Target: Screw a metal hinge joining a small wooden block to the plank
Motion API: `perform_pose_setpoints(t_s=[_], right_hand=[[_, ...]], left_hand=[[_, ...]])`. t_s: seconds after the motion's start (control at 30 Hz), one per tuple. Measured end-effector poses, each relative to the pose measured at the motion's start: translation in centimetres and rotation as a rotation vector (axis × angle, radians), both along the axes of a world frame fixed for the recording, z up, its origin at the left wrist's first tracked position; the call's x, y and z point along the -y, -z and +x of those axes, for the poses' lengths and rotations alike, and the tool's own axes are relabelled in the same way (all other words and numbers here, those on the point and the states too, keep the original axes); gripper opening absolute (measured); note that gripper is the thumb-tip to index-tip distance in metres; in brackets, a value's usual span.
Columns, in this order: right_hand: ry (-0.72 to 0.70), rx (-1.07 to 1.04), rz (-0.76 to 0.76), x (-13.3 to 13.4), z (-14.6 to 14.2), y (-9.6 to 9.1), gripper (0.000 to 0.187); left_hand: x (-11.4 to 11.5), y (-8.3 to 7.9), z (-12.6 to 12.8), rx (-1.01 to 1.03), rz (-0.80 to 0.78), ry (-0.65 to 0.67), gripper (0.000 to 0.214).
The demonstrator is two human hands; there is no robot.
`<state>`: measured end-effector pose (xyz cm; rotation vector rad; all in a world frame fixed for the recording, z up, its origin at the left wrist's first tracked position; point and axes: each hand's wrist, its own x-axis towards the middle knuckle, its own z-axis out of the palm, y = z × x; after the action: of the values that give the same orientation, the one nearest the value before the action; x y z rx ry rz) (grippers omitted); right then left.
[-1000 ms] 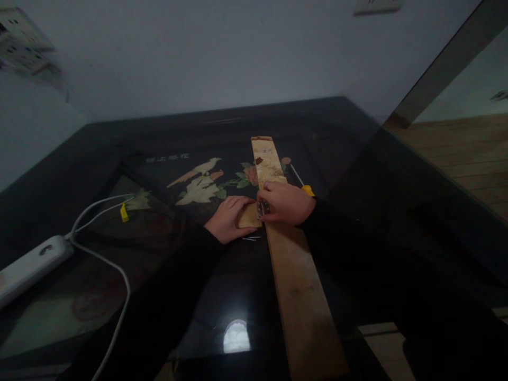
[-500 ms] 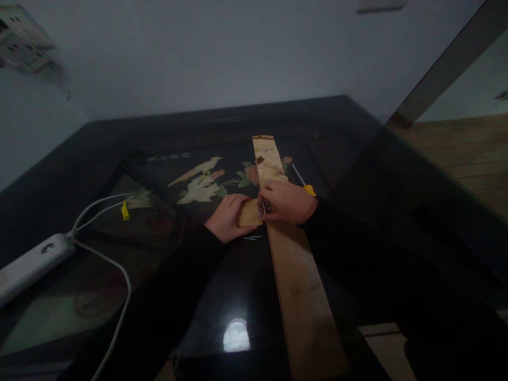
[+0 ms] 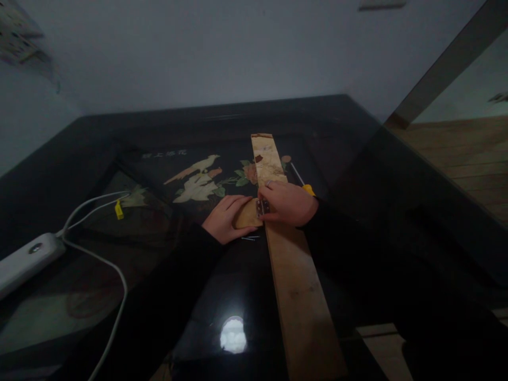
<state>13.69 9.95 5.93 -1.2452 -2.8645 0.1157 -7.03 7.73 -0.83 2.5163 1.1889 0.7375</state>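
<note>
A long wooden board (image 3: 299,286) lies lengthwise on the dark glossy table. Against its left side sits a small wooden block (image 3: 247,214), gripped at its left end between the thumb and fingers of my left hand (image 3: 228,218). A metal hinge (image 3: 261,207) spans the joint between block and board. My right hand (image 3: 289,203) rests over the board, thumb and fingers closed on the hinge and partly covering it. A few screws or nails (image 3: 250,238) lie on the table just below the block.
A screwdriver with a yellow handle (image 3: 308,189) lies right of the board, partly behind my right hand. On the left are a white power strip (image 3: 32,259), its cable (image 3: 115,264) and a yellow tag (image 3: 119,210). The table (image 3: 222,114) meets the wall.
Both hands keep their hold on the block and the hinge, almost unmoved. The whole view has shifted slightly, with the scene sliding a little to the left.
</note>
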Motion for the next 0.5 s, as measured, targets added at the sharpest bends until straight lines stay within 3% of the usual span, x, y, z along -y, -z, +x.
perform_pose_setpoints(t_s=[0.3,0.5], right_hand=[[0.001,-0.028,-0.056,-0.3,0.2,0.0,0.042],[0.028,-0.050,0.017,0.9,0.2,-2.1,0.034]], left_hand=[[0.1,-0.2,0.0,-0.033,0.014,0.004,0.064],[0.0,-0.2,-0.1,-0.067,0.022,0.003,0.064]])
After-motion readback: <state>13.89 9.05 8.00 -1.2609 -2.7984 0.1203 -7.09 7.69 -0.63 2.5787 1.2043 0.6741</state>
